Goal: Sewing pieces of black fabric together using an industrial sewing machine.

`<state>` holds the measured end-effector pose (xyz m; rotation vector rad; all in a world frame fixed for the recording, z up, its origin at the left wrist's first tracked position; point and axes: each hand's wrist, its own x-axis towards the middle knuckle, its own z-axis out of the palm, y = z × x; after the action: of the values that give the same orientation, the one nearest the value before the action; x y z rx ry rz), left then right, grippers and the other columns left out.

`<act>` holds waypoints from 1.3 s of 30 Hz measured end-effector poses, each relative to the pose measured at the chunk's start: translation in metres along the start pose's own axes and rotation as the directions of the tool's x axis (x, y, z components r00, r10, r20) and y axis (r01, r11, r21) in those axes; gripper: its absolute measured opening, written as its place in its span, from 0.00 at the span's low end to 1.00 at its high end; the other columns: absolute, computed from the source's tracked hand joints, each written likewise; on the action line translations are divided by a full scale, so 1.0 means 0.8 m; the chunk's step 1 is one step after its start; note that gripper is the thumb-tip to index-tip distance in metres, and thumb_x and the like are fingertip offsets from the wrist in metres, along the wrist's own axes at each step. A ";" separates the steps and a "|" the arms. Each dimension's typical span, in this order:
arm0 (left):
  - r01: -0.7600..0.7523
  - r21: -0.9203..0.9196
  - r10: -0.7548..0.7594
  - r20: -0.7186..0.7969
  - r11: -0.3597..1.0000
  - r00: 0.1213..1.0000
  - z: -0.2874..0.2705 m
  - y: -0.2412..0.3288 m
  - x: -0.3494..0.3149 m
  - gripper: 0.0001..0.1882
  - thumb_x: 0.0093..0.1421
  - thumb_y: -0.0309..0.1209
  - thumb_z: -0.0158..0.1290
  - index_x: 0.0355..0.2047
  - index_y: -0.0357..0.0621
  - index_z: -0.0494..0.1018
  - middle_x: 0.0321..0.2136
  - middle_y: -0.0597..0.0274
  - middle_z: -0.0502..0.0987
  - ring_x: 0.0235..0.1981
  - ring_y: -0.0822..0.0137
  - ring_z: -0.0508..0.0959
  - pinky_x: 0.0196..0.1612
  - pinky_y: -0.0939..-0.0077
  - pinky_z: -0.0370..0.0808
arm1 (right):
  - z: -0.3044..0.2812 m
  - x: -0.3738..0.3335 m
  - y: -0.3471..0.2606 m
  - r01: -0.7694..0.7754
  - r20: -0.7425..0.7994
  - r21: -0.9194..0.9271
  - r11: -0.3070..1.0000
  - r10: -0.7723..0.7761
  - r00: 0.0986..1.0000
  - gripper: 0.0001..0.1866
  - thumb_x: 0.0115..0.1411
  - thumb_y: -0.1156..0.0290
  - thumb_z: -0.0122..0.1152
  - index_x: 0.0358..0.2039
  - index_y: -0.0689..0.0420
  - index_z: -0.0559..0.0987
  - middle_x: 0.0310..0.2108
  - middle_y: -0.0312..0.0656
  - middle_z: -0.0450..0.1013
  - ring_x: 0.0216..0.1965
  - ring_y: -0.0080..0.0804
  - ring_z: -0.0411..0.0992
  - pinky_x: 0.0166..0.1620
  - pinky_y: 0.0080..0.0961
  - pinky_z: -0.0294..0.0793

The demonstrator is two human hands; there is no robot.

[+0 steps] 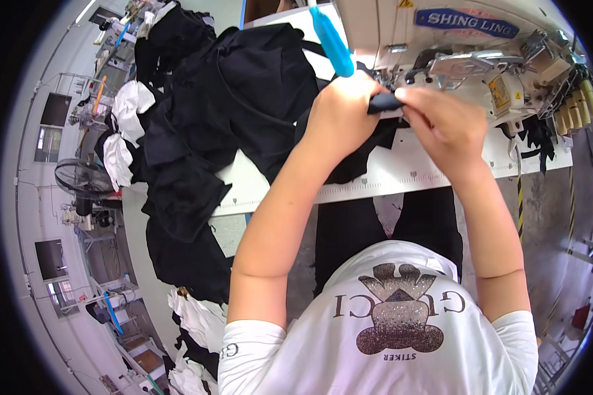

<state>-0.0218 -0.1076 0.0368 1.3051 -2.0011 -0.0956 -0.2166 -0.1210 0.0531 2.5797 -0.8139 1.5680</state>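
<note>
Both my hands are at the front of a sewing machine (402,20), holding black fabric (384,103) close to its needle area. My left hand (349,108) grips the fabric from the left, its fingers closed near the presser foot, which they partly hide. On the other side my right hand (445,125) pinches the folded edge between thumb and fingers. A large heap of black cloth (244,85) spreads left of my left arm and hangs over the table's front edge. Just above my left hand is a bright blue rod-like thing (333,41).
The white table (369,181) has a ruler scale along its front edge. Metal attachments (471,62) and thread cones (576,108) are on the right, with black scraps (539,141) hanging below. White cloth (201,319) lies at lower left; a fan (82,178) stands farther left.
</note>
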 end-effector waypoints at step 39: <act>-0.371 0.299 0.447 -0.249 0.879 0.859 0.048 -0.041 -0.049 0.19 0.46 0.29 0.61 0.41 0.51 0.87 0.41 0.70 0.81 0.41 0.65 0.80 0.40 0.69 0.81 | 0.040 -0.108 -0.009 -0.045 0.038 0.215 0.976 0.038 0.999 0.16 0.46 0.78 0.71 0.39 0.60 0.83 0.40 0.42 0.82 0.33 0.38 0.81 0.32 0.30 0.80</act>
<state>-0.0118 -0.1035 -0.0266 0.9268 -2.0062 0.5444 -0.2181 -0.0869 -0.0325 2.7612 -0.7428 1.7183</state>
